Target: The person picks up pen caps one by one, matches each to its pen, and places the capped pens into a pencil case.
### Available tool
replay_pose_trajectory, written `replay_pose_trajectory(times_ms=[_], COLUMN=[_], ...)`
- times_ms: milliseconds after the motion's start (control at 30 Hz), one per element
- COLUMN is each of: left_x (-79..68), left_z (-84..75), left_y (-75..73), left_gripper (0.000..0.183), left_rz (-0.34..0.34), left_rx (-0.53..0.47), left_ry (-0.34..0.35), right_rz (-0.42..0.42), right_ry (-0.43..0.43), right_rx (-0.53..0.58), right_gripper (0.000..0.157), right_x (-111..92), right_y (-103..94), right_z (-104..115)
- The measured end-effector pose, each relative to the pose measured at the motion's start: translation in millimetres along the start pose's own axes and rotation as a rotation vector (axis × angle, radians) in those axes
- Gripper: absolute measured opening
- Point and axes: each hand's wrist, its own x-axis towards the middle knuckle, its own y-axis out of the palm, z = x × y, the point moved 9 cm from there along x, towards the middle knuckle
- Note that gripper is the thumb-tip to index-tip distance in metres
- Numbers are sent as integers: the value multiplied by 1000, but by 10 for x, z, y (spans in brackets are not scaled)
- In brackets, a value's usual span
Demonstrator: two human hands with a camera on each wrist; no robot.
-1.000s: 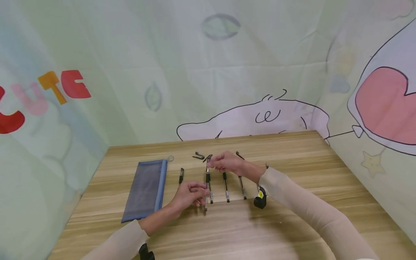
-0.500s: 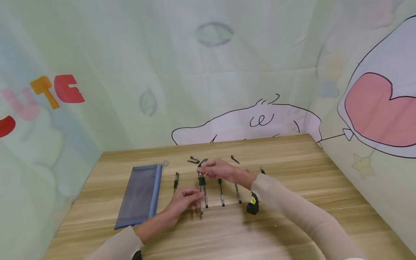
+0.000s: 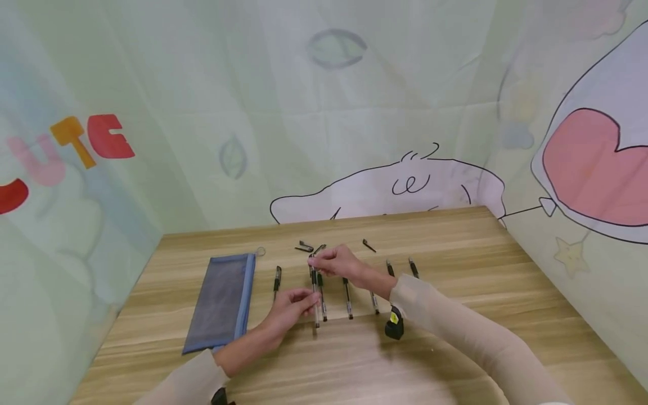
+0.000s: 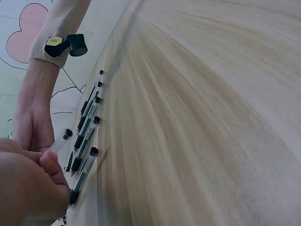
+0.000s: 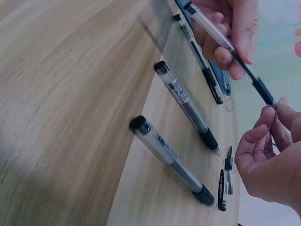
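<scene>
Between my two hands a clear-barrelled gel pen (image 5: 209, 23) with a black grip is held up off the table, its black end plug toward me in the head view. My left hand (image 3: 291, 305) pinches its barrel. At the tip end, thumb and fingers of my right hand (image 3: 340, 261) pinch the pen, covering the tip; a dark piece shows beside them in the head view. Uncapped pens (image 5: 181, 96) lie in a row below, to the right of the held one. A capped pen (image 3: 277, 278) lies left of it, partly behind my left hand.
A blue mesh zip pouch (image 3: 217, 304) with a ring on its zip lies at the left. Loose black pen caps (image 3: 305, 247) lie beyond my hands, and another cap (image 3: 369, 245) is farther right. A printed curtain (image 3: 228, 112) rises behind the wooden table (image 3: 430, 371).
Both hands keep their hold on the pen. Its far end has tilted a little to the left along with my right hand. The head view has shifted slightly.
</scene>
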Motion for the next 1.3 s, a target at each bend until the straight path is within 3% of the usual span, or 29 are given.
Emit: replay_pose_trajectory(times_ms=[267, 600, 967, 1300], left_x=[27, 71, 62, 51], left_z=[-32, -98, -77, -54], left_y=[-58, -30, 63, -48], left_gripper=[25, 25, 26, 24], left_rz=[-84, -77, -44, -63], left_rx=[-3, -51, -74, -32], left_ry=[-16, -56, -70, -84], right_rz=[-38, -41, 21, 44], right_ry=[47, 100, 92, 87], right_rx=[3, 55, 6, 16], right_gripper=[25, 28, 30, 34], right_x=[35, 81, 87, 93], right_y=[15, 0, -26, -38], right_z=[13, -10, -152, -185])
